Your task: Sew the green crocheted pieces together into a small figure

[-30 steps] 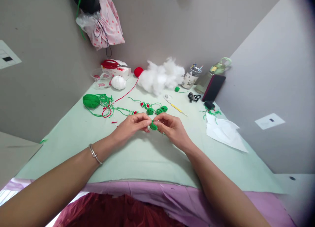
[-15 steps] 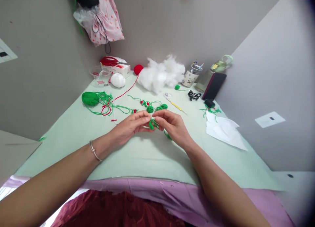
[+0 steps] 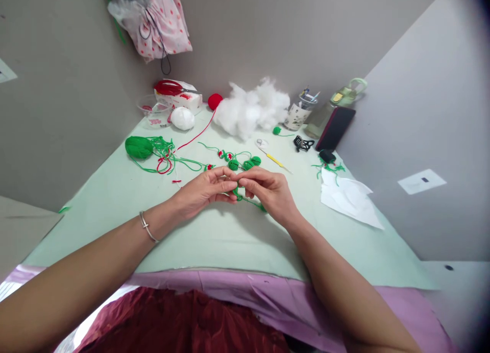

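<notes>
Over the middle of the table, my left hand (image 3: pixel 209 189) and my right hand (image 3: pixel 268 189) meet at the fingertips. Both pinch a small green crocheted piece (image 3: pixel 238 193), which is partly hidden by the fingers. A green strand runs from it under my right hand to a small green ball (image 3: pixel 262 208). Just beyond the hands lie green crocheted balls (image 3: pixel 251 162) and small red, white and green pieces (image 3: pixel 228 156). A yellow-handled crochet hook (image 3: pixel 274 160) rests to their right.
Green yarn (image 3: pixel 138 147) with tangled strands lies left, near a white yarn ball (image 3: pixel 182 118). White stuffing (image 3: pixel 250 110), a pen cup (image 3: pixel 299 113), a bottle and a phone (image 3: pixel 336 128) stand behind. At right are a black clip (image 3: pixel 303 143) and white paper (image 3: pixel 346 197).
My fingertips have drawn closer together around the green piece, and it now hangs lower and narrower between them. The strand toward the small green ball shows more. The view has shifted slightly.
</notes>
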Motion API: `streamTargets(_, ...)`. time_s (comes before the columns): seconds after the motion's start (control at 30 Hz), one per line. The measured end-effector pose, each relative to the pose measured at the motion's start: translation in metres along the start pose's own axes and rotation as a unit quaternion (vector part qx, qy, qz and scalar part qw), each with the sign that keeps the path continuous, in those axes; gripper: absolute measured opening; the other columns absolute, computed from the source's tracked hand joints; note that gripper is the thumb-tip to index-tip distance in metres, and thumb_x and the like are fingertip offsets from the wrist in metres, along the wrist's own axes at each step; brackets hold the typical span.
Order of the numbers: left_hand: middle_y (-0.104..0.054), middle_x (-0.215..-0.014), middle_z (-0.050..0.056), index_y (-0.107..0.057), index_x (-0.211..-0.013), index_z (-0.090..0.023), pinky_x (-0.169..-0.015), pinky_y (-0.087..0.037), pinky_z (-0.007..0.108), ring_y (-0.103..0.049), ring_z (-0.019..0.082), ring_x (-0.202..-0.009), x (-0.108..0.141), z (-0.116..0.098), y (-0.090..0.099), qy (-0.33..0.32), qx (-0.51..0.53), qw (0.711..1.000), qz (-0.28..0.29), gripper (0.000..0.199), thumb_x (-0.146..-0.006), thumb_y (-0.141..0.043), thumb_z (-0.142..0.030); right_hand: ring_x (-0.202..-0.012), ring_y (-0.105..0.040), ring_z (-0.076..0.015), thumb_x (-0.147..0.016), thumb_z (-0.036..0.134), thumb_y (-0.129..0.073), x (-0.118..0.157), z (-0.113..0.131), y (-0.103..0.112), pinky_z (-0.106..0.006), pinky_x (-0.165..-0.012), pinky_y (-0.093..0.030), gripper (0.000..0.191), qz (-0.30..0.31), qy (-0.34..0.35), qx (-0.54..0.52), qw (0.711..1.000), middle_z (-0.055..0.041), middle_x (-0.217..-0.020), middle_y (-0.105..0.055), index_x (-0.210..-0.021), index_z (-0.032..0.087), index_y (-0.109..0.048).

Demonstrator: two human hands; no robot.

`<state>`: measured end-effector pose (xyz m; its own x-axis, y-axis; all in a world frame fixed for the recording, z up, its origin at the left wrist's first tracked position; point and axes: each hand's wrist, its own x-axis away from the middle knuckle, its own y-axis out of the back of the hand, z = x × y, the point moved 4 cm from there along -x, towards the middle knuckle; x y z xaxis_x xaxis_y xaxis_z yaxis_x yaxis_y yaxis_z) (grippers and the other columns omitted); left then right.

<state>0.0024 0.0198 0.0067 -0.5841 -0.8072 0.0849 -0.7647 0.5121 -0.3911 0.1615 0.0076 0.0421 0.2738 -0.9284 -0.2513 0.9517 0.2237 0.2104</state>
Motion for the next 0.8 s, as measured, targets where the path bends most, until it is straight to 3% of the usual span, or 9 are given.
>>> streamTargets(0.17, -0.064, -0.078, -0.001, -0.071, -0.086, -0.018, -0.076, -0.053, 0.031, -0.061, 0.012, -0.069, 0.000, -0.003, -0.001, -0.001, -0.037, 0.999, 0.005, 0.018, -0.082, -0.076, -0.035, -0.063, -0.053, -0.0114, -0.082, 0.035, -0.076, -0.002, 0.001, 0.006, -0.027, -0.059, -0.049, 0.014, -0.039, -0.009, -0.032, 0.999, -0.0018, -0.080, -0.067, -0.081, 0.022, -0.077)
streamTargets(0.43, -0.068, -0.081, 0.003, -0.071, -0.082, -0.017, -0.079, -0.047, 0.031, -0.061, 0.015, -0.074, 0.002, 0.001, -0.005, 0.024, -0.092, 0.994, 0.049, 0.017, -0.080, -0.076, -0.034, -0.080, -0.064, -0.0150, -0.078, 0.045, -0.077, -0.007, -0.007, 0.033, -0.027, -0.071, -0.055, 0.026, -0.121, -0.078, -0.169, 0.975, -0.0012, -0.087, -0.067, -0.087, 0.024, -0.065)
streamTargets(0.57, -0.072, -0.088, 0.004, -0.071, -0.084, -0.018, -0.081, -0.045, 0.031, -0.061, 0.016, -0.079, 0.003, 0.005, -0.006, 0.033, -0.107, 0.991, 0.078, 0.016, -0.081, -0.075, -0.034, -0.073, -0.063, -0.0132, -0.079, 0.046, -0.077, -0.008, -0.007, 0.032, -0.028, -0.074, -0.056, 0.030, -0.079, -0.117, -0.220, 0.965, 0.0023, -0.076, -0.061, -0.086, 0.023, -0.059)
streamTargets(0.67, -0.072, -0.090, 0.004, -0.071, -0.086, -0.019, -0.081, -0.044, 0.031, -0.061, 0.016, -0.080, 0.003, 0.006, -0.008, 0.043, -0.126, 0.986, 0.098, 0.016, -0.083, -0.072, -0.034, -0.056, -0.050, -0.0088, -0.083, 0.043, -0.074, -0.008, -0.005, 0.026, -0.026, -0.066, -0.052, 0.027, -0.031, -0.128, -0.241, 0.962, 0.0064, -0.063, -0.047, -0.084, 0.021, -0.058)
streamTargets(0.8, -0.068, -0.086, 0.002, -0.068, -0.082, -0.018, -0.076, -0.044, 0.029, -0.058, 0.015, -0.076, 0.003, 0.008, -0.009, 0.051, -0.131, 0.985, 0.103, 0.015, -0.083, -0.072, -0.033, -0.046, -0.018, -0.0063, -0.079, 0.044, -0.076, -0.011, -0.001, 0.038, -0.022, -0.042, -0.027, 0.030, -0.075, -0.105, -0.200, 0.971, 0.0087, -0.060, -0.035, -0.081, 0.022, -0.056)
